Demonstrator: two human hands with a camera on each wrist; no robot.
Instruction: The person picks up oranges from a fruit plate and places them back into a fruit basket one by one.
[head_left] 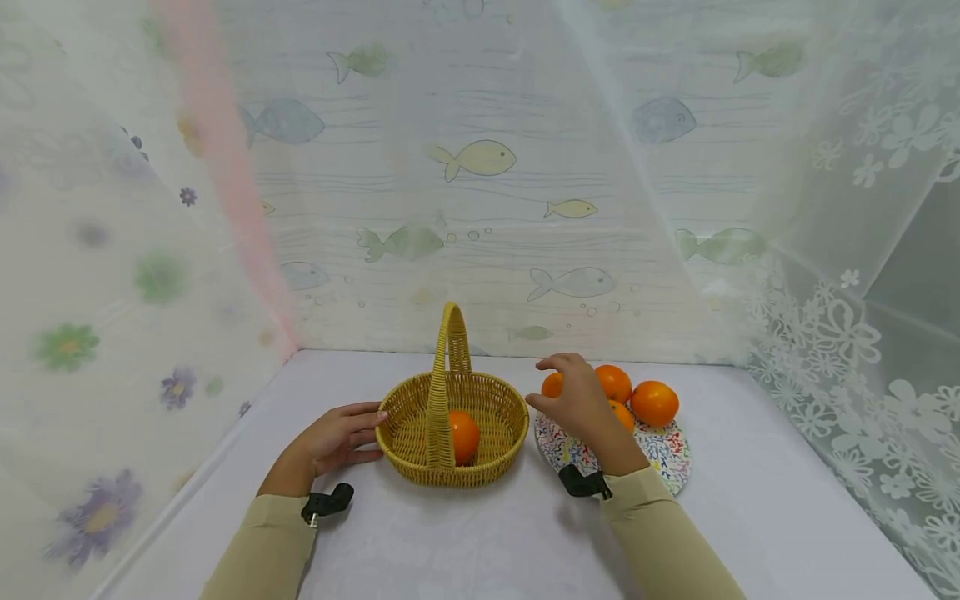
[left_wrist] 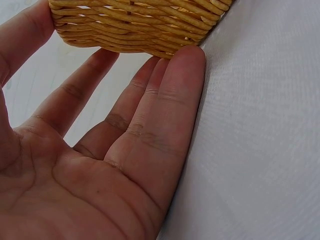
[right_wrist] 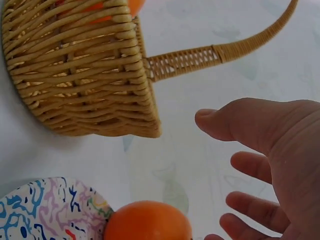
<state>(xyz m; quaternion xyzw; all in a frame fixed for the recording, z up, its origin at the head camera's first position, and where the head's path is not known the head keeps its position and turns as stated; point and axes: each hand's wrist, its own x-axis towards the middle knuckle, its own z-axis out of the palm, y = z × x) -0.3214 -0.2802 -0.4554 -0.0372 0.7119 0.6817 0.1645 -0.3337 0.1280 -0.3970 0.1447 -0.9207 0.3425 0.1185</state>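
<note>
A yellow wicker basket (head_left: 486, 472) with a tall hoop handle stands upright on the table, with one round orange fruit (head_left: 465, 437) inside. My left hand (head_left: 339, 439) touches the basket's left side; in the left wrist view its extended fingers (left_wrist: 182, 95) rest against the woven wall. Over a patterned plate (head_left: 670, 457) to the right hovers my right hand (head_left: 581, 407), thumb and fingers spread apart, holding nothing. Several orange fruits (head_left: 655, 403) sit on that plate, some partly hidden behind this hand. In the right wrist view, the thumb is near the basket (right_wrist: 85, 85) but apart from it.
A white cloth covers the table (head_left: 450, 550). Behind it hangs a fish-print curtain (head_left: 480, 158), with floral fabric (head_left: 97, 350) on the left and lacy sheer fabric (head_left: 847, 350) on the right. The plate stands close to the basket's right side.
</note>
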